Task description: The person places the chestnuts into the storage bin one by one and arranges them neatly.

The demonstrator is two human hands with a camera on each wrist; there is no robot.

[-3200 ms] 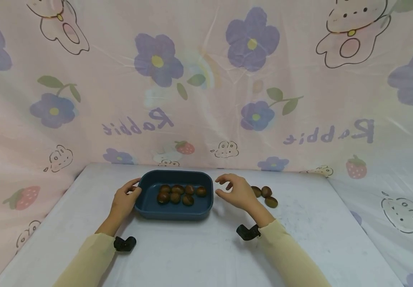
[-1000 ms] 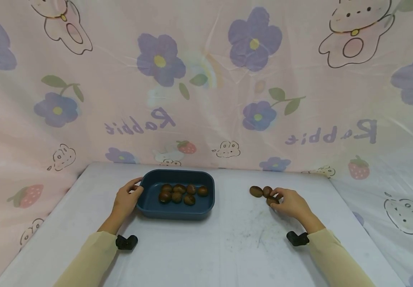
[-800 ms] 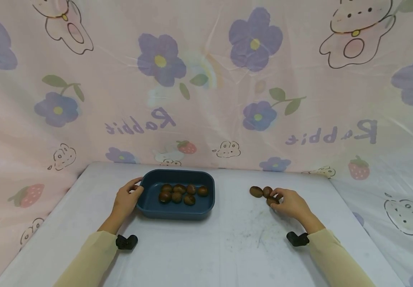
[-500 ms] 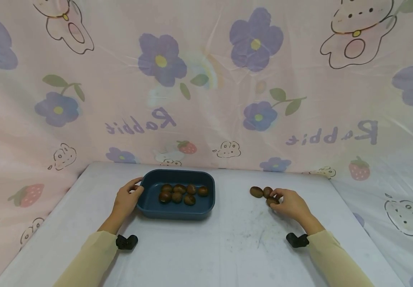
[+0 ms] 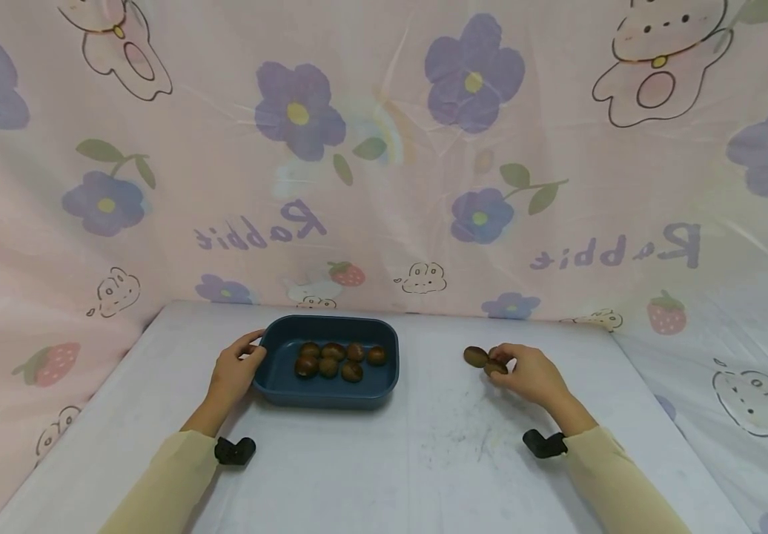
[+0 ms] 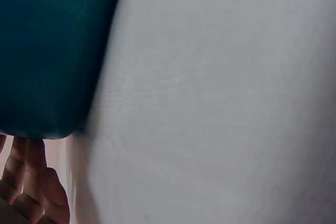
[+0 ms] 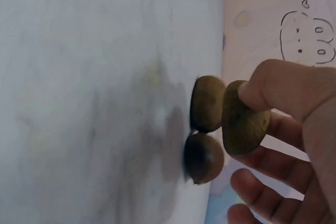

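Note:
Between thumb and fingers my right hand (image 5: 527, 374) pinches a brown chestnut (image 7: 242, 124), at the right side of the table. Two other chestnuts lie close to it: one (image 5: 474, 357) is plain in the head view, while the fingers mostly cover the second (image 7: 205, 157). Over at the left, a dark blue rectangular dish (image 5: 324, 400) stands upright with several chestnuts (image 5: 328, 367) inside. My left hand (image 5: 233, 371) rests against the dish's left end. In the left wrist view its fingertips touch the outer wall, and the fingers are fairly straight.
A white table (image 5: 384, 475) carries everything, with dark smudges in front of the loose chestnuts. Behind it and at both sides hangs a pink printed curtain (image 5: 384, 185). Black wrist cameras (image 5: 236, 451) sit at both cuffs.
My right hand came from beside the dish to the loose chestnuts and took hold of the nearest one. Since half a second ago it has shifted slightly left and away. The left hand stays put.

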